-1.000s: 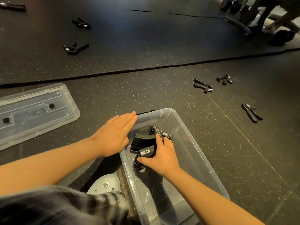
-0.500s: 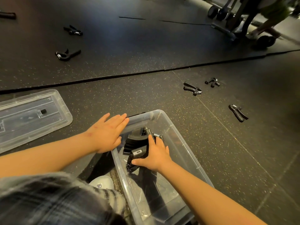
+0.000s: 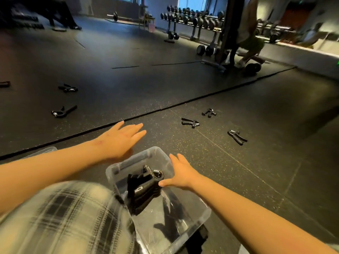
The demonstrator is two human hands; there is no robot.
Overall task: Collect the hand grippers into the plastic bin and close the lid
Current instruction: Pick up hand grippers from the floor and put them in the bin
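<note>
Head cam: the clear plastic bin [image 3: 202, 209] sat on the gym floor [image 3: 275, 171] at the near edge, with a bunch of black hand grippers [image 3: 146, 184] piled at its far end. The right hand [image 3: 181, 175] was open over the bin's right rim, fingers spread, thumb just beside the pile, gripping nothing. The left hand [image 3: 121, 140] was flat and open too, past the bin's far left corner. Loose grippers lay on the floor: three toward the right [image 3: 190, 122] [image 3: 209, 112] [image 3: 236, 137] and two toward the left [image 3: 64, 111] [image 3: 67, 88]. A corner of the clear lid [image 3: 48, 149] peeked out behind the left forearm. A dumbbell rack [image 3: 192, 19] stood at the far edge.
</note>
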